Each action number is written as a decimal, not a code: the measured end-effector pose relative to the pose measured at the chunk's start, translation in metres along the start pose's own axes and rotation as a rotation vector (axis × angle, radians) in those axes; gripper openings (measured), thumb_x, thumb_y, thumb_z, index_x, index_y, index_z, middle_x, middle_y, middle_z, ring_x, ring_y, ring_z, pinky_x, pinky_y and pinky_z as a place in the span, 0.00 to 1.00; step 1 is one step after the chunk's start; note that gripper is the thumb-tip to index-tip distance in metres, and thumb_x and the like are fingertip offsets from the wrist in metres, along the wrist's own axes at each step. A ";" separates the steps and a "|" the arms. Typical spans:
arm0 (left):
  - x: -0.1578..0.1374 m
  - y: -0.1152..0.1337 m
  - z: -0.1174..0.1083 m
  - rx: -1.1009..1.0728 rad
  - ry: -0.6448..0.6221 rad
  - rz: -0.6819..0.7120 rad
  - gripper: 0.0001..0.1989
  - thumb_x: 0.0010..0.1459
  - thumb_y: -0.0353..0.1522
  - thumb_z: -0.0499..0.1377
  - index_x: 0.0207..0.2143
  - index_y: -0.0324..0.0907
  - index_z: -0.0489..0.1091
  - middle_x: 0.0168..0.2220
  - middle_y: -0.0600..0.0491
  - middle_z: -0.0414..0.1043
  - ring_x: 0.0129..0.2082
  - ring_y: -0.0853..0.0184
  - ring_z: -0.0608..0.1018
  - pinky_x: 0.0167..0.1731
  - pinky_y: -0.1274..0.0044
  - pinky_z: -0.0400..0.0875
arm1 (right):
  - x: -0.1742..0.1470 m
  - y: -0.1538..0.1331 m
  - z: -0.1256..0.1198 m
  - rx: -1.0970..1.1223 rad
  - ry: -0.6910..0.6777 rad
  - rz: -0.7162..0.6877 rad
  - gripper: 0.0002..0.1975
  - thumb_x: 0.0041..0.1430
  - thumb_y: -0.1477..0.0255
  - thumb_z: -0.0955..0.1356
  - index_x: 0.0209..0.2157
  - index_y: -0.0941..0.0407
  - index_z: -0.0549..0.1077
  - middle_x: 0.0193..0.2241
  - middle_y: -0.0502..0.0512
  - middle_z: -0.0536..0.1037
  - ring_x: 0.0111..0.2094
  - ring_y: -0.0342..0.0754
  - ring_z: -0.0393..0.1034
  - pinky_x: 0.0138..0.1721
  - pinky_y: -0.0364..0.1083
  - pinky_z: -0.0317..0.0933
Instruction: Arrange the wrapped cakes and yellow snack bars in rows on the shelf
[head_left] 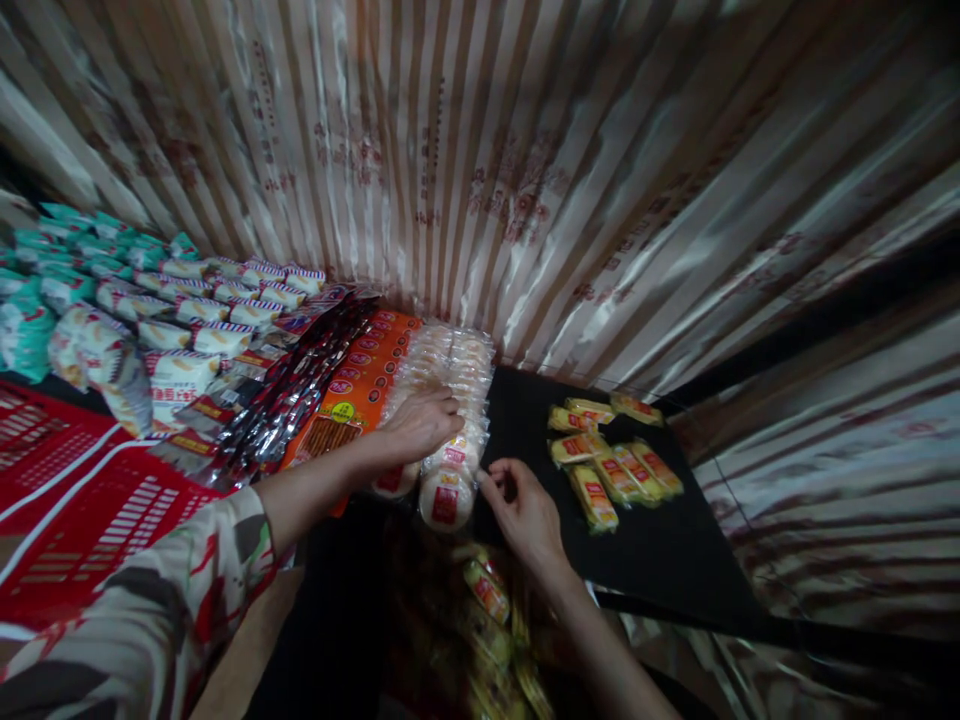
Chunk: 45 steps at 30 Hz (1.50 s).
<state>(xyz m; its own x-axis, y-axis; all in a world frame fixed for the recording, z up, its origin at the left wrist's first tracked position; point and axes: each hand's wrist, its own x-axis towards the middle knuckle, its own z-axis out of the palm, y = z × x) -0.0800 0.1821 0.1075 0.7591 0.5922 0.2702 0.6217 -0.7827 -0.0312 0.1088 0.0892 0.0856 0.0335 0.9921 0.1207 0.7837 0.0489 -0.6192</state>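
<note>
- Left arm, in a patterned sleeve (165, 590): reaches in from the near left; its hand (421, 425) lies palm down over the crackers, fingers bent onto the wrappers. Whether they pinch one, I cannot tell.
- Right arm, bare: comes from the near right; its hand (529, 510) is half curled, thumb and forefinger slightly parted at the right edge of the crackers. Touching or just beside, I cannot tell.
- Red basket (45, 450): near left, slotted; its contents are unclear.
- Orange bags (367, 370): left of the crackers, overlapping.
- Crackers (448, 503): round, white, each in a clear wrapper, in two rows running near to far on the black table (521, 425). The right row's near end lies between the hands, nearer than the left fingertips.
- Yellow packets (596, 500): loose on the table, right of the right hand, well apart from the crackers.
</note>
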 end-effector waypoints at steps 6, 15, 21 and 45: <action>-0.001 0.003 0.000 0.011 0.025 -0.018 0.14 0.61 0.33 0.48 0.28 0.40 0.70 0.31 0.51 0.70 0.38 0.64 0.67 0.38 0.74 0.61 | -0.027 -0.006 0.018 -0.167 -0.030 -0.094 0.15 0.52 0.55 0.65 0.27 0.52 0.67 0.27 0.50 0.71 0.30 0.46 0.66 0.29 0.42 0.57; -0.018 0.013 -0.001 -0.050 0.022 -0.082 0.13 0.60 0.34 0.50 0.30 0.39 0.71 0.32 0.50 0.70 0.36 0.64 0.67 0.38 0.74 0.63 | -0.025 -0.004 0.026 0.061 0.002 0.040 0.15 0.51 0.56 0.64 0.27 0.55 0.67 0.23 0.48 0.70 0.22 0.42 0.64 0.25 0.41 0.57; -0.035 0.030 -0.004 -0.210 0.207 -0.366 0.11 0.59 0.30 0.50 0.33 0.41 0.72 0.34 0.51 0.71 0.39 0.65 0.68 0.41 0.74 0.66 | -0.016 -0.006 0.026 0.180 0.087 0.104 0.18 0.49 0.54 0.64 0.28 0.55 0.67 0.24 0.50 0.71 0.23 0.44 0.65 0.27 0.42 0.60; -0.091 0.117 0.047 0.028 0.349 -0.825 0.32 0.60 0.33 0.50 0.62 0.30 0.40 0.64 0.33 0.38 0.64 0.50 0.44 0.57 0.59 0.57 | -0.013 -0.008 0.042 0.168 0.097 0.137 0.16 0.51 0.57 0.63 0.33 0.56 0.66 0.30 0.53 0.71 0.24 0.44 0.67 0.29 0.44 0.63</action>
<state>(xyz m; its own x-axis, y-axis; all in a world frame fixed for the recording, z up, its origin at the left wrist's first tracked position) -0.0670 0.0454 0.0344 -0.0306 0.8689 0.4941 0.9515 -0.1261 0.2807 0.0765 0.0806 0.0564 0.1984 0.9755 0.0953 0.6535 -0.0592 -0.7546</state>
